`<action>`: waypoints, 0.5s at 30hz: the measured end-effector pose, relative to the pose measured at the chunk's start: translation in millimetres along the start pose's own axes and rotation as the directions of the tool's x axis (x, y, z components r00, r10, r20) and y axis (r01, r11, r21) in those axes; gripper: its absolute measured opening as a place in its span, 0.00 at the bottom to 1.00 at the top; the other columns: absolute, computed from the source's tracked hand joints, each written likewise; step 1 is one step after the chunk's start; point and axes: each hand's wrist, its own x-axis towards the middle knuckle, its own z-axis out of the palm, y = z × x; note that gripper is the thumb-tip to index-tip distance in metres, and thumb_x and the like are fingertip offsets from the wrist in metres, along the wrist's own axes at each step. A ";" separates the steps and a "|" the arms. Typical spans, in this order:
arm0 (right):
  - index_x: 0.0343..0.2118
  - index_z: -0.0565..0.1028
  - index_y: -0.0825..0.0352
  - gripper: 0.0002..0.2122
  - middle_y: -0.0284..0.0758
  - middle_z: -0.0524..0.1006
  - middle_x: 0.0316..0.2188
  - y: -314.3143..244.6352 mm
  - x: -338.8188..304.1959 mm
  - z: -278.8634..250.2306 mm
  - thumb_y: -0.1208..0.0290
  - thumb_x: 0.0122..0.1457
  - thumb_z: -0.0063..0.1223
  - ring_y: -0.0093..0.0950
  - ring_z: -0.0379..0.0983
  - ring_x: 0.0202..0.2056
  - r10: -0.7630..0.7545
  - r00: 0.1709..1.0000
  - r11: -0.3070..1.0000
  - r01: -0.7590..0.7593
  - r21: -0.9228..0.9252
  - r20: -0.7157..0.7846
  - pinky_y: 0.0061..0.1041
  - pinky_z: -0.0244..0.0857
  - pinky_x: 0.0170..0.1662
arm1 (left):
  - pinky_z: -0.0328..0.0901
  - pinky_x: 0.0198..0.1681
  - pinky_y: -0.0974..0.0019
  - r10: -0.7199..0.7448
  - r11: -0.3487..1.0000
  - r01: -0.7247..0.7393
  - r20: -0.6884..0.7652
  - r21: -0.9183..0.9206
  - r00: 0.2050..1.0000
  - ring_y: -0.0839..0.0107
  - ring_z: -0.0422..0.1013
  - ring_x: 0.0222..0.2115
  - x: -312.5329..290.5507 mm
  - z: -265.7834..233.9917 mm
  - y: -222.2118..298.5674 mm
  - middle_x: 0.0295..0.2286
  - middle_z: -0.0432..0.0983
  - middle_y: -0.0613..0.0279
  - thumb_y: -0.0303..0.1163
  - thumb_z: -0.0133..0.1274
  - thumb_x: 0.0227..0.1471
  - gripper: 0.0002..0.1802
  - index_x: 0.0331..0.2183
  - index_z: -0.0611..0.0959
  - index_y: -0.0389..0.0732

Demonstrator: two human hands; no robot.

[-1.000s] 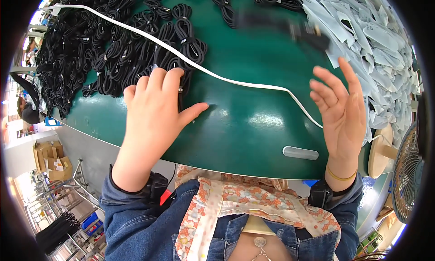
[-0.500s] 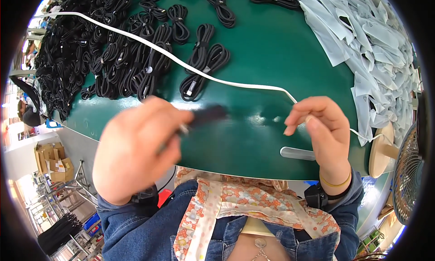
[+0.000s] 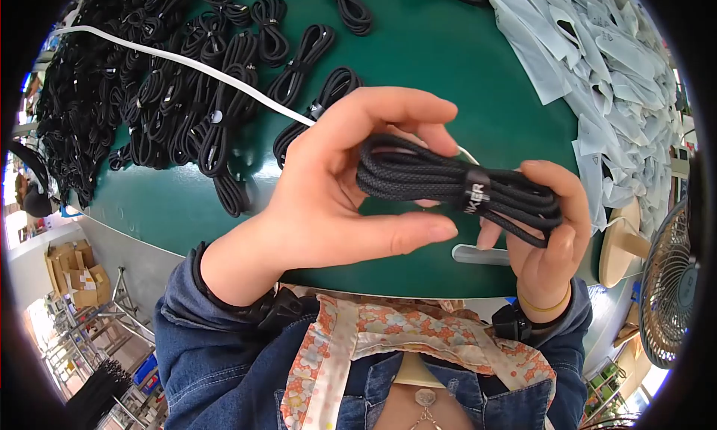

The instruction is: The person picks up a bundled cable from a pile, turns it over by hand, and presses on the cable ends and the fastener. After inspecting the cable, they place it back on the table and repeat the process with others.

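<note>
A coiled black braided cable [image 3: 426, 178], bound at its middle by a black strap with pale print, is held up over the table. My right hand [image 3: 549, 213] grips its right end, fingers and thumb closed on the loops. Around the left end is my left hand [image 3: 321, 180], its thumb and index finger spread wide with gaps to the cable; some of its fingers are partly hidden behind the bundle. A white cord [image 3: 202, 68] runs across the table behind my hands. Just beyond my left hand lies another coiled black cable [image 3: 332, 86].
A large heap of coiled black cables [image 3: 82, 94] covers the left of the green table [image 3: 441, 57]. Pale translucent bags [image 3: 597, 79] pile up at the right. A metal strip [image 3: 482, 255] lies near the front edge. A fan [image 3: 668, 288] stands right, beside a round wooden piece [image 3: 620, 243].
My left hand has moved right and opened around the bundle. My right hand, empty before, now grips a coiled cable. One coil now lies by the heap's near edge.
</note>
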 end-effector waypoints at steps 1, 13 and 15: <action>0.45 0.53 0.79 0.25 0.46 0.67 0.34 1.3 0.4 0.6 0.62 0.52 0.40 0.27 0.69 0.28 0.004 1.000 1.000 -0.004 0.004 0.002 0.21 0.63 0.34 | 0.60 0.39 0.71 0.001 0.988 -0.005 -0.025 -0.152 1.000 0.71 0.65 0.34 -0.1 1.3 -2.4 0.33 0.66 0.53 0.22 0.58 0.29 0.32 0.41 0.64 0.33; 0.48 0.49 0.77 0.27 0.58 0.60 0.41 8.0 5.7 0.5 0.72 0.48 0.44 0.35 0.64 0.40 -0.253 0.965 0.962 0.258 -0.090 0.060 0.26 0.61 0.40 | 0.60 0.42 0.65 0.186 0.964 -0.184 -0.006 -0.193 0.983 0.63 0.64 0.40 -2.4 -5.2 -4.5 0.37 0.63 0.44 0.21 0.58 0.29 0.35 0.43 0.60 0.34; 0.49 0.49 0.76 0.27 0.58 0.60 0.41 6.9 3.5 1.7 0.73 0.47 0.45 0.35 0.65 0.39 -0.219 0.975 0.973 0.221 -0.072 0.040 0.26 0.60 0.41 | 0.61 0.42 0.65 0.223 0.961 -0.217 0.015 -0.174 0.975 0.62 0.63 0.40 -2.0 -5.7 -5.8 0.38 0.63 0.43 0.21 0.57 0.29 0.35 0.42 0.61 0.34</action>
